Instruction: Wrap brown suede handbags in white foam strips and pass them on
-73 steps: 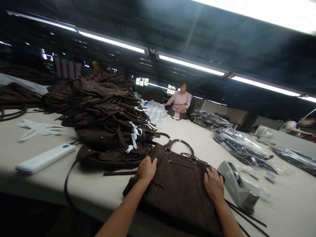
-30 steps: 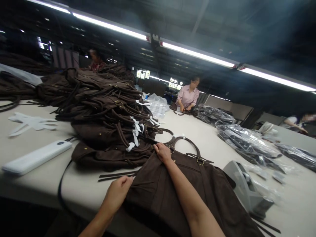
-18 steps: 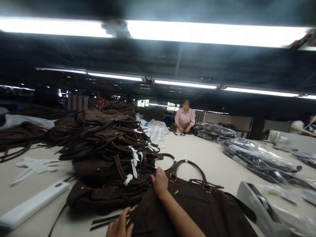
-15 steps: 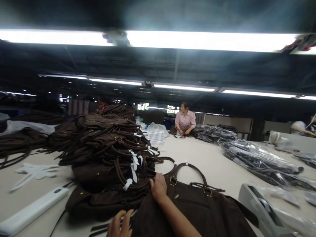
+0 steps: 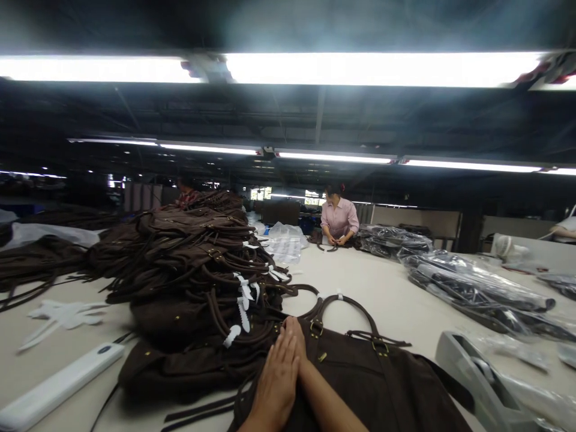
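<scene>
A dark brown bag [image 5: 355, 384] with two looped handles and brass-coloured buckles lies on the table in front of me. My left hand [image 5: 276, 372] lies on the bag's left end, its fingers stretched out and pointing away from me. Against it, just to the right, rests my right hand [image 5: 296, 339] near the bag's upper left corner; its fingers are partly hidden behind the left hand. A tall pile of similar brown bags [image 5: 180, 258] with white tags stands to the left of the hands.
A white bar-shaped device [image 5: 63, 384] and white cut pieces [image 5: 67, 318] lie at left. A grey tape dispenser [image 5: 481, 378] stands at right, before plastic-wrapped bags [image 5: 477, 294]. Across the table [image 5: 351, 273], a person in a pink shirt [image 5: 339, 219] handles something dark.
My left hand has moved up and right from the bag's lower left edge onto the bag beside my right hand. The right hand has hardly moved. The person opposite has lowered their head.
</scene>
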The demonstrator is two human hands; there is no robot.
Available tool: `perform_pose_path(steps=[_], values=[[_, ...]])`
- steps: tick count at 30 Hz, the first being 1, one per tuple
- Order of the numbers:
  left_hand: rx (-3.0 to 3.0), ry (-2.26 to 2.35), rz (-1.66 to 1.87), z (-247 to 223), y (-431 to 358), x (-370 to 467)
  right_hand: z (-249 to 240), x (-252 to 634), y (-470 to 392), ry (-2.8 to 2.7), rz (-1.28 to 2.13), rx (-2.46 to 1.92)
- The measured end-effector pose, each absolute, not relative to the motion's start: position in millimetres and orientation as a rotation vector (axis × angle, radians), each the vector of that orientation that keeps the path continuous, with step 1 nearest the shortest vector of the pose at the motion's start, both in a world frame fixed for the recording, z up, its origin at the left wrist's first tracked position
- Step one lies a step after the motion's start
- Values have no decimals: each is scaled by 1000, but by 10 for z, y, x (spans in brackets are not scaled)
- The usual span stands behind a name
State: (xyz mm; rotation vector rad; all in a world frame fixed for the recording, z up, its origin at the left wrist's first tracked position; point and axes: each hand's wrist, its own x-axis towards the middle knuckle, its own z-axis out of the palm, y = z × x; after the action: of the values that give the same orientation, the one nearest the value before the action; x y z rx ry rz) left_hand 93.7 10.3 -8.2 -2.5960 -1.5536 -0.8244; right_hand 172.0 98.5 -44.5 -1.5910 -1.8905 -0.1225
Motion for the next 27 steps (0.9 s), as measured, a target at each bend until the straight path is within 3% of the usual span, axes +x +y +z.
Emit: perform_pose_path(steps=[3,10,15,21,27], values=[[-2548,-1643,-738,-310,127,862,-234,1870,1038,-1854,66,-1627],[-2545,-1662,-432,-157,-10,915,209,2572,766,-1849,373,-1870],[-2553,-1605,-334,-195,58,921,437,3381,30,-1760,262,-2213],[-2487,-1610,-182,-245,69,917,110,3845,-1034,-1667,-114,-2464],[-2460,-1497,-143,-348,122,871,-194,3966,-1258,-1553,-56,-2380]])
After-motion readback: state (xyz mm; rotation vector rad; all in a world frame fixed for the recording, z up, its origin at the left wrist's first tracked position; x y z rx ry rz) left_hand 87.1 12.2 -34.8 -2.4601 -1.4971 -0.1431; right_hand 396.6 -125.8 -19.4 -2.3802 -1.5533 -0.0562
